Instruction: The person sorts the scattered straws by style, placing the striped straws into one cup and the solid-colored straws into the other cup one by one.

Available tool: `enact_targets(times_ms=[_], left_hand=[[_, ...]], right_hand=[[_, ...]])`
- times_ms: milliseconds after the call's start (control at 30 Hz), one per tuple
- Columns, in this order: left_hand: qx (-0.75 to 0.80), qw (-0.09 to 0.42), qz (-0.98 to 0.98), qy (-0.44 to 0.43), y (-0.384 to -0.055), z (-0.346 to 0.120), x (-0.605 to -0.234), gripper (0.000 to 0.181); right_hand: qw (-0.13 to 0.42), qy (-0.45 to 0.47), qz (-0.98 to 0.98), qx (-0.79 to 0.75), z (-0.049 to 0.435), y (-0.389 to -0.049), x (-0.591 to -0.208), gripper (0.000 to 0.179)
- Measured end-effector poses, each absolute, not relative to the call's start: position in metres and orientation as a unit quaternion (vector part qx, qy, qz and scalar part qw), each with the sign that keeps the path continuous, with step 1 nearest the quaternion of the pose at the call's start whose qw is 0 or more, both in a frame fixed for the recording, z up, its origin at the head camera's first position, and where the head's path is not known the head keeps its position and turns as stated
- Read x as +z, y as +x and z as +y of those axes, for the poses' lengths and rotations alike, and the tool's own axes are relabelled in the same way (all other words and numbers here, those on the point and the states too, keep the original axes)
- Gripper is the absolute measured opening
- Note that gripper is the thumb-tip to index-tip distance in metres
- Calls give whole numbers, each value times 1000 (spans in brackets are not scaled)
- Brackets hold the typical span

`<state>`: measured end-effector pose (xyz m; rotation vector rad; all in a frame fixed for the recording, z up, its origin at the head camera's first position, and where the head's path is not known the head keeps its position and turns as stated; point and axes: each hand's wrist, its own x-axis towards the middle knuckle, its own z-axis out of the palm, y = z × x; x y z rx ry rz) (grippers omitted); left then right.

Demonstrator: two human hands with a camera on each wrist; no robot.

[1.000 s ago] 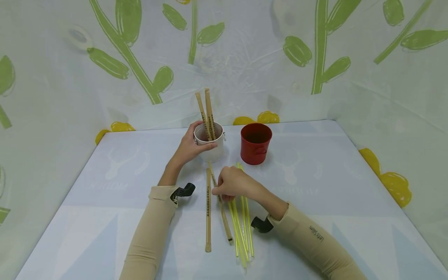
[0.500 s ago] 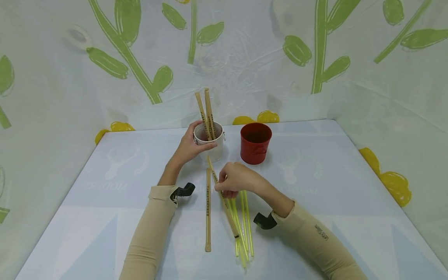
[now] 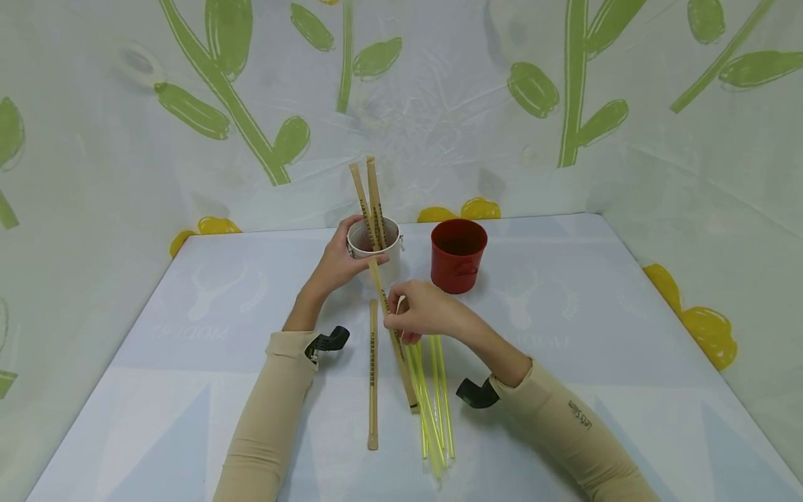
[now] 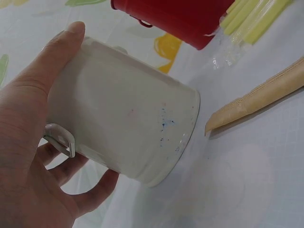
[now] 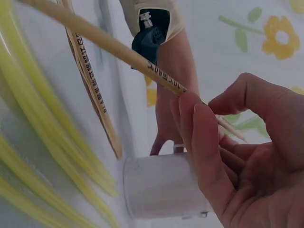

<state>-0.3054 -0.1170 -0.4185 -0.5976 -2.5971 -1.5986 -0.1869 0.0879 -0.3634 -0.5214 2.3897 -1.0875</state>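
Observation:
My left hand (image 3: 339, 270) grips a small white metal bucket (image 4: 128, 109), thumb on one side and fingers round the other. Brown paper-wrapped straws (image 3: 374, 192) lean upright inside it. Between thumb and fingers, my right hand (image 3: 428, 308) pinches another paper-wrapped straw (image 5: 118, 50); it slants, its far end in front of the bucket's rim. One more wrapped straw (image 3: 373, 387) lies on the table to the left of it. Several yellow straws (image 3: 446, 397) in clear wrapping lie below and to the right of my right hand, partly hidden by it.
A red bucket (image 3: 456, 270) stands to the right of the white one, near the table's back edge. Behind the white table (image 3: 552, 418) hangs a pale curtain (image 3: 439, 139) printed with green stems and yellow flowers.
My right hand has lifted the pinched straw and carried it up and forward, nearer the white bucket. The left hand and bucket have stayed in place.

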Motion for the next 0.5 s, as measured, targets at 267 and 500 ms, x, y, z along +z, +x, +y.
enact_targets(times_ms=[267, 500], left_hand=[[-506, 22, -840, -194, -306, -117, -419, 91], [-510, 14, -838, -193, -303, -117, -417, 93]], right_hand=[[137, -188, 865, -445, 90, -192, -363, 14], [72, -197, 853, -477, 100, -196, -357, 17]])
